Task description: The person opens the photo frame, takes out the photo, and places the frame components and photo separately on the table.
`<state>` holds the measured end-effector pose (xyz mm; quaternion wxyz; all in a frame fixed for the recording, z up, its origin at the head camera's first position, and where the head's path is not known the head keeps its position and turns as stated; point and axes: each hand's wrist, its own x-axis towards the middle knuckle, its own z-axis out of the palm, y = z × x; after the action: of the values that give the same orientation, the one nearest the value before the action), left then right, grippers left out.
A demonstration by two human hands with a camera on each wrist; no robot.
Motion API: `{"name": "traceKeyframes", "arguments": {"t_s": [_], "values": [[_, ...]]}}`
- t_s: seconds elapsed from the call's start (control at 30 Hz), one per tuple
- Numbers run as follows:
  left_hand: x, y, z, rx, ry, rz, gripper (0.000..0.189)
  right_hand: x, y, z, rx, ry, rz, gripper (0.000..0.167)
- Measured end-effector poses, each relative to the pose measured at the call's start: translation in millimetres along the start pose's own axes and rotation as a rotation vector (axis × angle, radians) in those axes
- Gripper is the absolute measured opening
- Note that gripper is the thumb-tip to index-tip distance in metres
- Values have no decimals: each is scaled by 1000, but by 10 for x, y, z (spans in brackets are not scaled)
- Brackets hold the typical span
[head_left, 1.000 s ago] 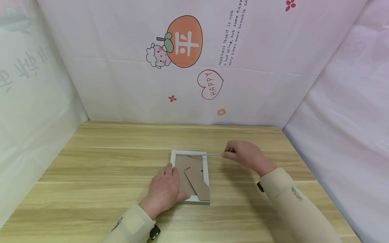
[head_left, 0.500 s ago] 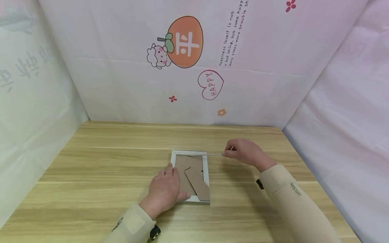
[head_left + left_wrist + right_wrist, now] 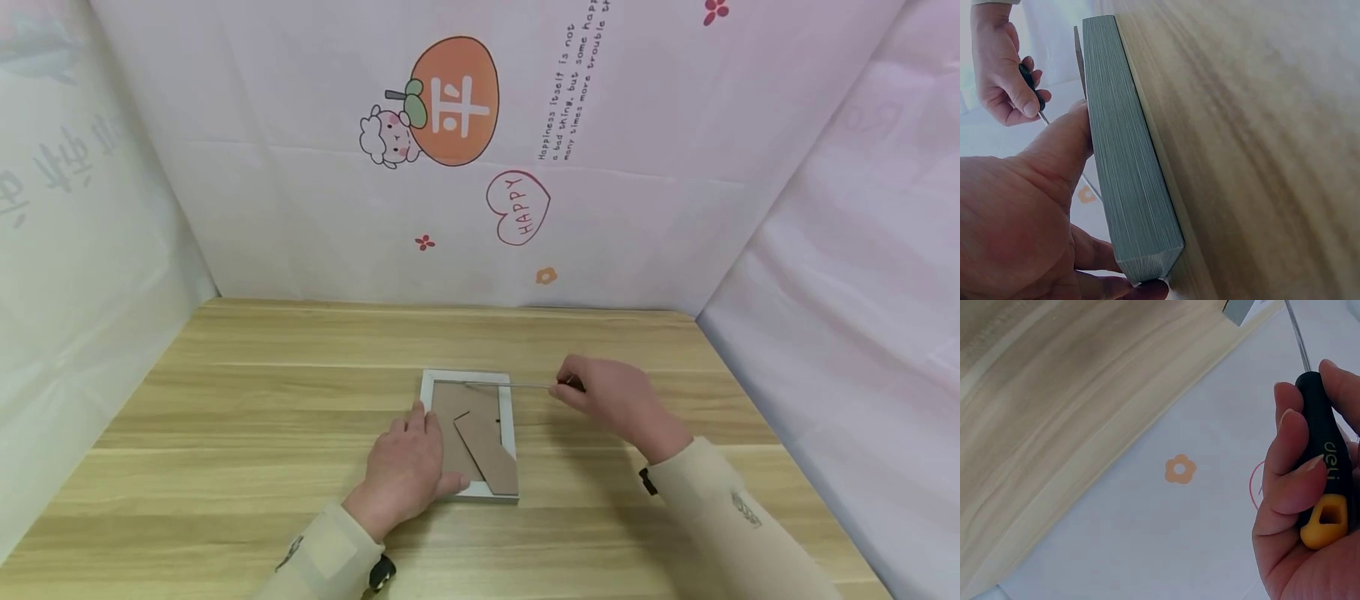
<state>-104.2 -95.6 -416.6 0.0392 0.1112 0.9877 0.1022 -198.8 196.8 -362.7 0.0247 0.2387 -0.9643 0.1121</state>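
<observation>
A picture frame point(image 3: 507, 417) with a silver-white border lies face down on the table. Its brown backing board point(image 3: 480, 396) and slanted stand leg point(image 3: 491, 462) face up. My left hand point(image 3: 405, 467) holds the frame by its near left corner, the thumb at the near border and the fingers along the left side. A screwdriver point(image 3: 1319, 419) with a dark green handle and yellow end is gripped in my right hand point(image 3: 611, 400). Its thin shaft point(image 3: 528, 385) runs leftward across the right border. The tip reaches the backing's far edge, just inside the far border.
The wood-grain table point(image 3: 285, 400) ends at a white printed cloth point(image 3: 315, 233) behind. Cloth walls also stand at the left and right sides, the right cloth point(image 3: 847, 333) hanging in folds.
My right hand has dropped slightly toward me and to the right, its wrist turning a little with the screwdriver. The left hand and frame stay put.
</observation>
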Motion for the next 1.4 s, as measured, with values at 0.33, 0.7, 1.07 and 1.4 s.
{"name": "traceKeyframes", "arguments": {"t_s": [0.33, 0.7, 1.07, 1.4], "values": [[15, 1, 3, -8, -10, -10, 103, -60, -43, 64, -39, 53, -19, 18], [17, -3, 5, -4, -15, -10, 104, -20, -32, 118, -35, 55, -5, 18], [14, -12, 4, -7, -12, -5, 103, 48, -6, 72, -17, 34, -17, 17], [2, -15, 2, -9, -3, -5, 103, 180, 37, -15, 17, -75, 24, 18]]}}
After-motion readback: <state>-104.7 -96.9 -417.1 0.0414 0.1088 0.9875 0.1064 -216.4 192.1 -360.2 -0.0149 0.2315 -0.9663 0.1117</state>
